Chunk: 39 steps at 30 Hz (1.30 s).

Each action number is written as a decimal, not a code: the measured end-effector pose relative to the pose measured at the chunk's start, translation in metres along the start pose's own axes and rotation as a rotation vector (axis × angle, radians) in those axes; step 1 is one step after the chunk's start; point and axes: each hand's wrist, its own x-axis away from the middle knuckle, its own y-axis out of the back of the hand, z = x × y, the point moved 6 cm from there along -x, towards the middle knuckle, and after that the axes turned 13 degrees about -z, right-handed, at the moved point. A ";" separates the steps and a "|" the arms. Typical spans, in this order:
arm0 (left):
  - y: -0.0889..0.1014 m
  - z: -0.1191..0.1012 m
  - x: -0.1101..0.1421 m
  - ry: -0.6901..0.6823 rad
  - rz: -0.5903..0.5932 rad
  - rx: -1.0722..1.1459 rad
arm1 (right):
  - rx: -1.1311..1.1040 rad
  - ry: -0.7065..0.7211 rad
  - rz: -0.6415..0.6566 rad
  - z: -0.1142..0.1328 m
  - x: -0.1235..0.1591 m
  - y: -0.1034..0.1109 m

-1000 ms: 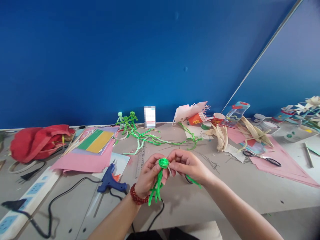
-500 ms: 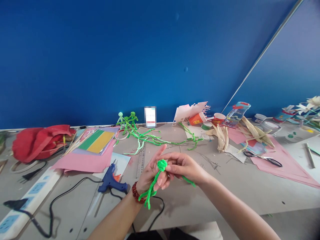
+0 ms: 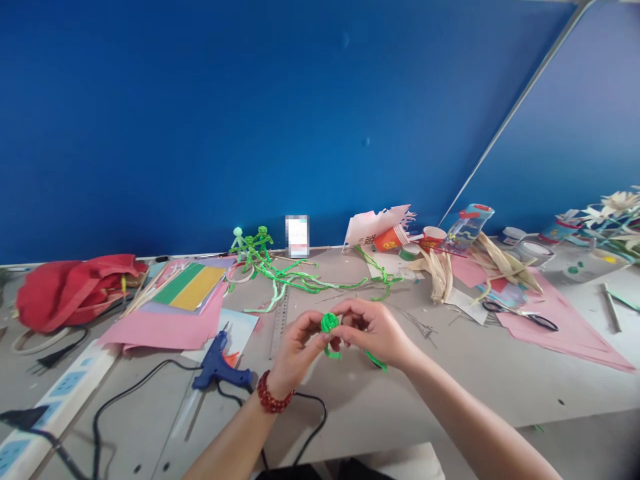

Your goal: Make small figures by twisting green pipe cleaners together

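Between my hands is a bright green pipe-cleaner piece [image 3: 330, 323], wound into a small ball with loose strands hanging below it. My left hand [image 3: 303, 347] pinches the ball from the left with thumb and fingers. From the right, my right hand [image 3: 374, 332] grips its other side, and a green strand sticks out under that palm. Beyond them, several small green pipe-cleaner figures [image 3: 250, 245] stand by the blue wall. Loose green pipe cleaners [image 3: 310, 283] trail across the table from their feet.
At left lie a blue glue gun [image 3: 220, 370] with its cord, a white power strip [image 3: 65, 393], pink paper [image 3: 160, 327] and a red cloth bag [image 3: 75, 290]. Toward the right are thin wires [image 3: 417, 323], dried husks [image 3: 440, 277], scissors [image 3: 523, 315] and a red paper cup [image 3: 393, 239].
My left hand has turned over from palm up to a pinch on the ball. The long strands that lay over its wrist now hang beneath, mostly hidden.
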 end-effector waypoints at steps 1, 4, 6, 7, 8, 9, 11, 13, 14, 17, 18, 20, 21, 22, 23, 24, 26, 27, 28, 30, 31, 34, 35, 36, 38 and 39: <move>0.000 0.001 0.000 -0.008 -0.004 -0.019 | 0.024 0.001 -0.013 0.000 0.000 0.000; -0.003 0.003 0.000 -0.016 0.007 -0.022 | 0.080 0.013 -0.018 0.002 0.001 0.002; -0.003 0.003 0.000 -0.014 -0.007 -0.016 | 0.120 0.045 0.016 0.006 0.001 0.003; -0.003 0.003 -0.001 -0.011 -0.014 -0.014 | 0.141 0.063 0.037 0.009 0.002 0.004; -0.003 0.003 -0.001 -0.007 -0.019 -0.011 | 0.161 0.079 0.055 0.011 0.002 0.005; -0.003 0.003 -0.001 -0.002 -0.019 -0.006 | 0.180 0.093 0.067 0.013 0.002 0.006; -0.004 0.004 0.000 0.014 -0.006 0.009 | 0.209 0.109 0.073 0.016 0.002 0.009; -0.005 0.006 0.000 0.035 0.006 0.030 | 0.223 0.118 0.076 0.017 0.002 0.011; -0.006 0.007 0.000 0.047 0.010 0.045 | 0.217 0.116 0.079 0.016 0.001 0.011; -0.006 0.011 0.001 0.095 0.030 0.118 | 0.145 0.079 0.087 0.011 0.000 0.010; -0.006 0.013 0.001 0.114 0.036 0.144 | 0.114 0.061 0.085 0.009 -0.001 0.009; -0.005 0.017 0.002 0.158 0.043 0.180 | 0.063 0.023 0.079 0.005 -0.002 0.006; -0.004 0.019 0.002 0.177 0.046 0.190 | 0.038 0.007 0.080 0.004 -0.003 0.005; -0.004 0.020 0.003 0.191 0.050 0.199 | 0.012 -0.006 0.085 0.003 -0.003 0.003; -0.004 0.022 0.003 0.201 0.059 0.207 | -0.019 -0.016 0.094 0.002 -0.003 0.001; -0.004 0.023 0.004 0.207 0.073 0.218 | -0.050 -0.020 0.107 0.002 -0.003 -0.001; -0.006 0.023 0.004 0.209 0.102 0.258 | -0.103 -0.016 0.139 0.004 -0.003 -0.005; -0.008 0.023 0.005 0.212 0.118 0.282 | -0.117 -0.009 0.154 0.005 -0.003 -0.005; -0.009 0.023 0.005 0.218 0.134 0.307 | -0.123 0.000 0.168 0.006 -0.002 -0.006; -0.013 0.022 0.005 0.229 0.171 0.359 | -0.108 0.019 0.193 0.009 -0.002 -0.005; -0.015 0.021 0.006 0.239 0.191 0.386 | -0.091 0.030 0.200 0.010 -0.002 -0.005; -0.019 0.020 0.007 0.269 0.225 0.464 | -0.043 0.055 0.215 0.013 -0.003 -0.003; -0.020 0.020 0.008 0.276 0.229 0.486 | -0.038 0.057 0.216 0.013 -0.003 -0.003; -0.021 0.020 0.008 0.284 0.233 0.503 | -0.040 0.055 0.215 0.013 -0.004 -0.003; -0.022 0.019 0.009 0.292 0.248 0.536 | -0.055 0.046 0.213 0.013 -0.004 -0.004; -0.022 0.019 0.010 0.297 0.261 0.551 | -0.064 0.041 0.209 0.012 -0.005 -0.005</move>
